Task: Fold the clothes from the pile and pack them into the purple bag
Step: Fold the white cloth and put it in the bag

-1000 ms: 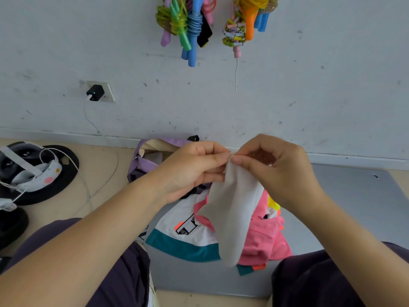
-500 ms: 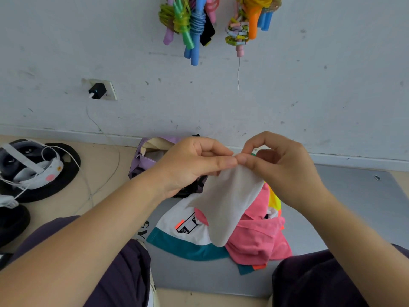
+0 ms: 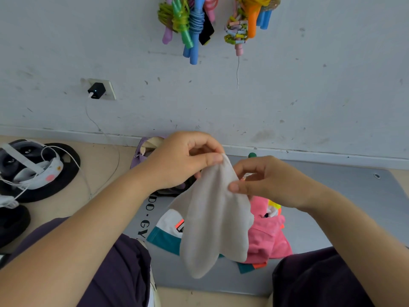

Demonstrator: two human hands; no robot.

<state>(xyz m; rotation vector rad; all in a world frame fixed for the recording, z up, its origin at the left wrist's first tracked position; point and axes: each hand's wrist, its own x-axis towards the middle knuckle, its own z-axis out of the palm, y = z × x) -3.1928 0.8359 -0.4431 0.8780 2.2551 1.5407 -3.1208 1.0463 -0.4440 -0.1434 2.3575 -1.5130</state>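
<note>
From the head camera, the purple bag at about 11 o'clock from the frame's centre is mostly hidden behind the left hand, only its zip edge and handle showing, and the clothes pile on the grey mat at 6 o'clock is partly covered by one pale grey cloth hanging in front of it. Two hands hold that cloth: the left hand pinches its top edge, and the right hand at 3 o'clock pinches its side just below. In the pile I can count one pink garment and one white-and-teal one; what lies beneath is unclear.
</note>
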